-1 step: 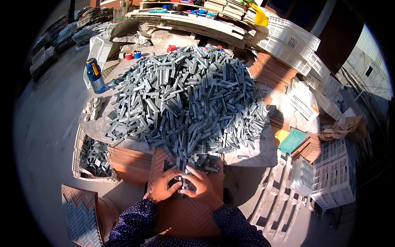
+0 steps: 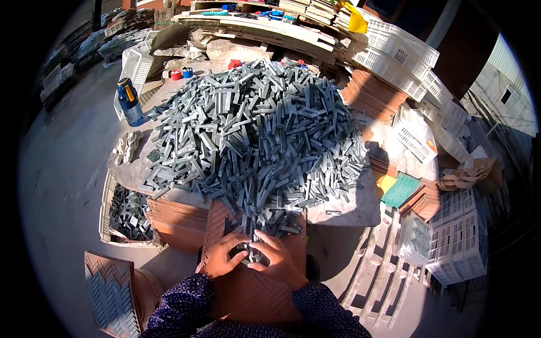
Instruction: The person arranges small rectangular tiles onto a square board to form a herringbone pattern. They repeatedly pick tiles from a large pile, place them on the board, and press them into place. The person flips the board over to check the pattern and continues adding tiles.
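Both hands meet over a reddish-brown board with herringbone grooves (image 2: 265, 293). My left hand (image 2: 221, 256) has its fingers and thumb curled against a small cluster of grey stone strips (image 2: 252, 247). From the other side my right hand (image 2: 277, 258) closes on the same strips, index finger reaching forward and thumb low. Some of the strips are hidden by the fingers. Just beyond the fingertips, loose strips (image 2: 282, 221) lie on the board's far end, spilling from a big heap of grey strips (image 2: 248, 135) on the table.
A crate of dark pieces (image 2: 105, 225) and stacked brown boards (image 2: 177, 219) stand at the left. A board partly filled with grey strips (image 2: 112, 293) leans lower left. A blue bottle (image 2: 131, 104) stands beside the heap. A wooden pallet (image 2: 369, 276) and white crates (image 2: 459, 242) are at the right.
My fingers have shifted slightly around the stone strips, with a little more of them showing between the thumbs. The heap and surroundings look the same.
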{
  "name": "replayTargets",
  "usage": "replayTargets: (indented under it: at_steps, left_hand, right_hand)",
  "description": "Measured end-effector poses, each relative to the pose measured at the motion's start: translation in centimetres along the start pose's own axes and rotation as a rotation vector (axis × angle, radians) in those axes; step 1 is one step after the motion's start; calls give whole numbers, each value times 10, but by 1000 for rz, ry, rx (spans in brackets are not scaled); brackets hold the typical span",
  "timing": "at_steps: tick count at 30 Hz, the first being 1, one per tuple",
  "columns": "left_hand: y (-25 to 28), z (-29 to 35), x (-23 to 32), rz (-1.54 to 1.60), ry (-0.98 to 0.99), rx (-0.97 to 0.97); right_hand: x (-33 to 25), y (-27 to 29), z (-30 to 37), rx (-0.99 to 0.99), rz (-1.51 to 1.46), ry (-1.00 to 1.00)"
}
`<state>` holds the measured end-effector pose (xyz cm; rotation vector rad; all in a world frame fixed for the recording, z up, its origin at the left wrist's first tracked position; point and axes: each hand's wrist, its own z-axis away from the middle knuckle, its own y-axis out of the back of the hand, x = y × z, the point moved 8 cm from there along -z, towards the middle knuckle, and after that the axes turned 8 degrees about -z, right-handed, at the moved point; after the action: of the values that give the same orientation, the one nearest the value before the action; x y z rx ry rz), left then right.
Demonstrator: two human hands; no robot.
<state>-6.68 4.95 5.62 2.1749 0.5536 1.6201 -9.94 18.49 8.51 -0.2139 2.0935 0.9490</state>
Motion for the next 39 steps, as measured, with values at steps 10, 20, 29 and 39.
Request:
replayTargets:
  at_steps: [10,20,29,39]
  left_hand:
    - [-30,12,2,-857,-191,-159]
    - [-29,48,9,-694,-228,-138]
    - [2,89,22,-413,26,-30]
    - [-29,21,-8,-919,-178,-225]
  right_hand:
    - [26,-4,28,53,147,-108]
    - [7,-3,44,-40,-31,-59]
    - [-4,12,111,67,51,-241]
    - [26,-5,34,33,20,-146]
